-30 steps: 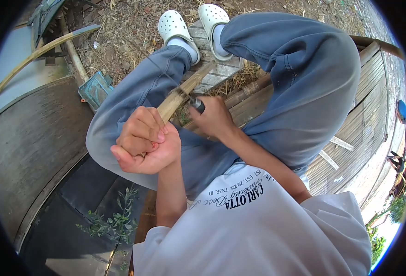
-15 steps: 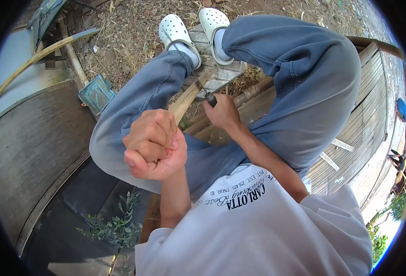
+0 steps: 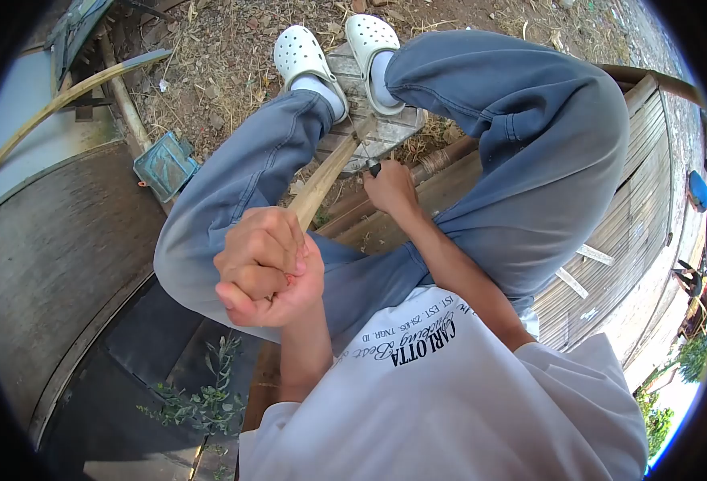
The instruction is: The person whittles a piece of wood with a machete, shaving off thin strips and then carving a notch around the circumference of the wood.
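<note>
My left hand (image 3: 267,264) is closed in a fist round the near end of a pale strip of wood (image 3: 318,187). The strip slants away between my knees, its far end near the wooden slab under my shoes. My right hand (image 3: 391,188) grips the dark handle of a knife (image 3: 374,169). Its blade is thin and hard to make out, and reaches up toward the far end of the strip. Whether the blade touches the wood I cannot tell.
White clogs (image 3: 301,56) rest on the grey wooden slab (image 3: 385,132). A dusty blue plastic box (image 3: 166,167) lies beyond my left knee. Slatted bamboo (image 3: 602,208) is at the right, a curved wood strip (image 3: 65,104) at the left, and a leafy plant (image 3: 209,393) below.
My right hand has shifted slightly to the right with the knife. The blade, earlier stretching up past the wood toward the left shoe, now shows close to the strip's far end. My left hand barely moved.
</note>
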Demonstrator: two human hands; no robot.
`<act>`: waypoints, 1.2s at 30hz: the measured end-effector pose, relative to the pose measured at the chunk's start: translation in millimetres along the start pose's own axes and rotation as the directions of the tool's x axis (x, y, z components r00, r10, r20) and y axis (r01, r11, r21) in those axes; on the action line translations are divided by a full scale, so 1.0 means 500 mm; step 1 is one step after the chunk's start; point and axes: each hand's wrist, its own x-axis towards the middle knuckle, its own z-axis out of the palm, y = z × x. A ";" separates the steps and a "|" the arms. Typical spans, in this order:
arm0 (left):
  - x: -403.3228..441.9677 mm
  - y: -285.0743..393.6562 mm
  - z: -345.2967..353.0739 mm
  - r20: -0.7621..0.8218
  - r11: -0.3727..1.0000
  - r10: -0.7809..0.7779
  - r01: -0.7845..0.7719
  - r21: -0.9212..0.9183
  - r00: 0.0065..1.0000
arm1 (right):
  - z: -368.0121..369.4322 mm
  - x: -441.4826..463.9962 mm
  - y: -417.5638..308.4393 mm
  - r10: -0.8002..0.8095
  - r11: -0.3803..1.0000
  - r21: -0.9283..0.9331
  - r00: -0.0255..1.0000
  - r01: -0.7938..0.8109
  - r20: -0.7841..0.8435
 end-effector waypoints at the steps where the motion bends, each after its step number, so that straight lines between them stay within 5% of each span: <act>1: -0.001 0.002 0.002 0.051 1.000 -0.004 0.003 0.014 0.999 | -0.010 -0.011 -0.025 0.001 1.000 0.005 1.000 -0.001 -0.007; 4: 0.004 0.000 0.005 0.006 1.000 -0.020 0.020 0.015 1.000 | -0.095 -0.077 -0.141 -0.201 0.935 0.307 0.978 0.176 0.052; 7: -0.005 0.004 0.001 -0.096 0.999 0.004 -0.001 0.032 0.995 | -0.057 -0.050 -0.099 -0.117 0.972 0.211 0.991 0.102 0.061; 8: -0.002 0.000 0.002 -0.085 0.999 0.017 -0.014 0.034 0.996 | -0.026 -0.014 -0.042 -0.031 0.998 0.058 0.998 0.028 0.051; 11: 0.000 0.004 -0.002 0.015 1.000 0.013 -0.013 0.006 1.000 | -0.040 -0.012 -0.039 0.041 0.995 0.082 0.994 -0.050 0.100; 15: 0.016 0.007 -0.022 0.072 0.998 -0.058 0.061 -0.035 0.996 | -0.159 -0.092 -0.194 -0.133 0.970 0.232 0.948 0.066 0.289; 17: 0.014 0.012 -0.025 0.080 0.997 -0.067 0.071 -0.039 0.994 | -0.173 -0.120 -0.217 -0.364 0.901 0.353 0.882 0.252 0.300; 23: -0.001 0.010 0.001 0.198 0.996 -0.083 0.077 0.037 0.977 | -0.120 -0.034 -0.104 -0.080 0.996 0.050 0.964 0.070 0.252; 25: 0.000 0.004 0.002 0.225 0.998 -0.069 0.067 0.020 0.972 | -0.111 -0.032 -0.102 -0.060 0.998 0.048 0.972 0.051 0.226; 27: 0.007 0.000 -0.009 0.042 0.999 -0.041 0.042 -0.021 0.998 | -0.126 -0.039 -0.128 -0.054 0.998 0.041 0.978 0.047 0.200; 29: 0.009 0.001 -0.008 0.008 0.999 -0.033 0.033 -0.018 0.999 | -0.168 -0.093 -0.190 -0.158 0.952 0.304 0.914 0.041 0.373; 32: 0.002 0.005 -0.011 -0.047 0.999 -0.051 0.050 -0.020 0.998 | -0.156 -0.107 -0.195 -0.265 0.920 0.365 0.913 0.143 0.310; 36: -0.009 0.010 -0.014 -0.055 0.999 -0.047 0.046 -0.024 0.997 | -0.050 -0.026 -0.066 -0.057 0.988 0.153 0.987 0.034 0.152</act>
